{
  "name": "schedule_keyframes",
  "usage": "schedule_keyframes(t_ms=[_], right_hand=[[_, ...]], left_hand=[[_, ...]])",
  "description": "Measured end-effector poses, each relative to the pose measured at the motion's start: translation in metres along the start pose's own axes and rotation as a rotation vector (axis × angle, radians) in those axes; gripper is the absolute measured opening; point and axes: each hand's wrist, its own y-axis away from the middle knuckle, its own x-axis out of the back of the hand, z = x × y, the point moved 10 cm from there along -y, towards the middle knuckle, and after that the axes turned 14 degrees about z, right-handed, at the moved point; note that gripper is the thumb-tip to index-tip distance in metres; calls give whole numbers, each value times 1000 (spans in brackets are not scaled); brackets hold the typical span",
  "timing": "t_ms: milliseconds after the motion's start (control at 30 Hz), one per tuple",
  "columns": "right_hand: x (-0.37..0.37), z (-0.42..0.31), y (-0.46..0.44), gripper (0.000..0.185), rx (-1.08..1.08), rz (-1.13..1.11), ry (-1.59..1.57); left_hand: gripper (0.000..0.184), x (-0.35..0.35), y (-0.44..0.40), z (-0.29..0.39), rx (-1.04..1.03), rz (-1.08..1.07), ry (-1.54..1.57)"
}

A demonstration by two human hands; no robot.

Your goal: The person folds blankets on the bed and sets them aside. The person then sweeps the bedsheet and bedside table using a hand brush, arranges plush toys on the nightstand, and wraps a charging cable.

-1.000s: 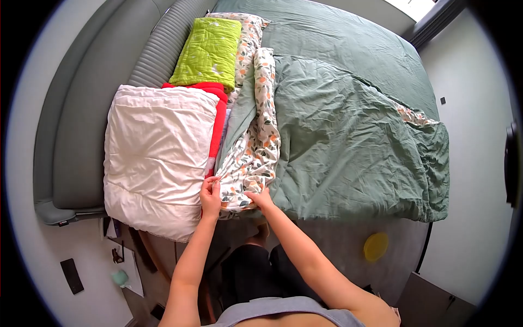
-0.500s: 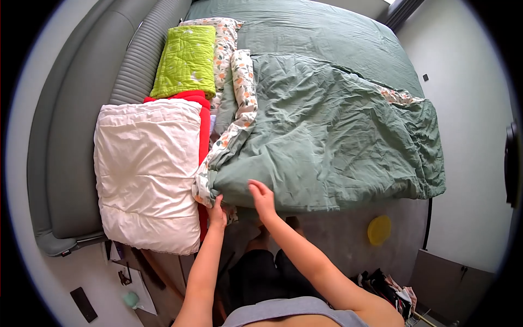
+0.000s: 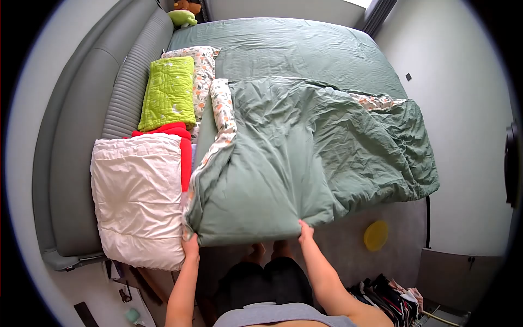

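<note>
A green duvet (image 3: 267,180) with a floral folded edge lies over the bed, its near side pulled taut toward me. At its near left corner, beside the white quilt, my left hand (image 3: 190,246) is closed on the fabric. Farther right along the same near edge, my right hand (image 3: 306,231) grips the duvet too. The folded white quilt (image 3: 139,199) rests at the left, on top of a red cloth (image 3: 186,163). Fingertips of both hands are partly hidden by the fabric.
A lime-green folded quilt (image 3: 169,92) lies on a floral pillow (image 3: 204,68) by the grey headboard (image 3: 68,147). On the floor to the right is a yellow round object (image 3: 376,235). Hanging clothes (image 3: 384,294) are at the lower right. Plush toys (image 3: 182,16) sit at the far corner.
My right hand has moved right and nearer and now grips the duvet edge. My left hand has shifted left and nearer. The duvet's near edge is drawn toward me and smoother.
</note>
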Motion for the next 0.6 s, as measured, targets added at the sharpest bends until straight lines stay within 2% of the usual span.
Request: schedule_keyframes(t_ms=[33,67,100,167,200,233,267,300,333,367,400,433,467,533,600], right_hand=[[22,25,-25,50,14,39,177],[17,98,-114,43,-154,-79,278],[13,164,-189,37,-308,-215,396],[-22,34,-106,34,-221,-185,415],[-50,-22,-137,35,-44,-95,280],[-68,-128,-96,34,188,-32,146],[-91,-217,-52,32,277,-161,-49],[-90,-308,11,29,483,-176,-185],[-83,-370,59,33,523,-202,-413],[-72,-413,107,28,506,-282,-603],[-47,-437,157,29,531,-297,-730],[-33,-447,193,31,554,-312,-854],[-30,-442,205,33,581,-317,-887],[-18,-415,225,39,627,-329,-966],[-26,-371,209,40,566,-359,-916]], left_hand=[[48,-11,0,-38,42,-208,-333],[49,-12,9,-68,190,-221,-412],[47,-16,49,-29,339,-279,-574],[42,-85,18,-73,603,-438,-305],[36,-143,5,-36,656,-544,-82],[29,-215,-34,-4,654,-593,196],[26,-226,-9,135,525,-498,378],[23,-257,-18,233,400,-574,640],[20,-233,28,367,166,-736,841],[17,-183,71,465,-64,-736,1029],[24,-130,111,524,-338,-805,1148],[34,-107,129,537,-374,-903,1206],[41,-87,128,526,-341,-851,1302],[42,-72,93,465,-199,-584,1365],[41,-75,66,395,-77,-486,1386]])
